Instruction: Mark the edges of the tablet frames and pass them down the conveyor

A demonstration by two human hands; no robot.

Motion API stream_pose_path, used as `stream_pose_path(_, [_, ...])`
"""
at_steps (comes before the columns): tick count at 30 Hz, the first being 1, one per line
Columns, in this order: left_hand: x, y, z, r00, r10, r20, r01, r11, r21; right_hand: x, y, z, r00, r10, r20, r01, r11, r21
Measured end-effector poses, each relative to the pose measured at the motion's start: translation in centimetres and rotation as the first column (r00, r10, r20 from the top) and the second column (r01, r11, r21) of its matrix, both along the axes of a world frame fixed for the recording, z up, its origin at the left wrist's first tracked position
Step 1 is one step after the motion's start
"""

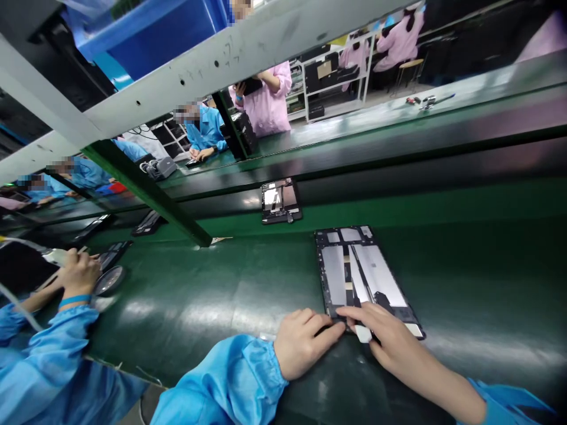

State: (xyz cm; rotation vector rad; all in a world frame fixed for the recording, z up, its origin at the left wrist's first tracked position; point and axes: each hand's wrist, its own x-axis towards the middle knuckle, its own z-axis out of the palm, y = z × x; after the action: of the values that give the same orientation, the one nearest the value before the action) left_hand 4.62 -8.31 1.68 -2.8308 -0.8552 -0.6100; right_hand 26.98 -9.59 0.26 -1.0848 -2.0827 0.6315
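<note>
An opened tablet (pixel 376 265) lies on the green bench in front of me, its silver inner panels and dark frame showing. At its near left corner is my left hand (pixel 305 342), with fingers curled and the thumb and index tips closed on the tablet's edge. My right hand (pixel 390 336) reaches over the near edge from the right, index finger stretched onto the frame. Between its fingers sits a small white flat piece (pixel 363 334), with something dark partly hidden behind it. A slim dark strip (pixel 362 274) runs lengthwise across the silver panels.
A second opened tablet (pixel 281 200) lies further back. A green post (pixel 146 189) stands to the left. Beside me, a co-worker's hand (pixel 80 271) works near a round dish (pixel 109 280). Above hangs a pale beam (pixel 186 77) below a blue bin (pixel 155 35).
</note>
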Motion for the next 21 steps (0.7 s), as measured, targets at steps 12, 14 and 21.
stream_pose_path(12, [-0.9, 0.8, -1.7, 0.986, -0.059, -0.153, 0.065, 0.997, 0.032, 1.0, 0.6, -1.2, 1.0, 0.012, -0.015, -0.012, 1.0, -0.002])
stream_pose_path(14, [-0.8, 0.8, -1.8, 0.988, -0.053, -0.142, 0.058, 0.998, 0.031, 1.4, 0.7, -1.7, 1.0, 0.012, -0.007, -0.012, 1.0, -0.029])
stream_pose_path(21, [-0.6, 1.1, -1.6, 0.969, -0.095, -0.23, 0.098, 0.995, -0.001, 2.3, 1.0, -3.0, 0.999, 0.03, 0.041, -0.024, 0.991, -0.13])
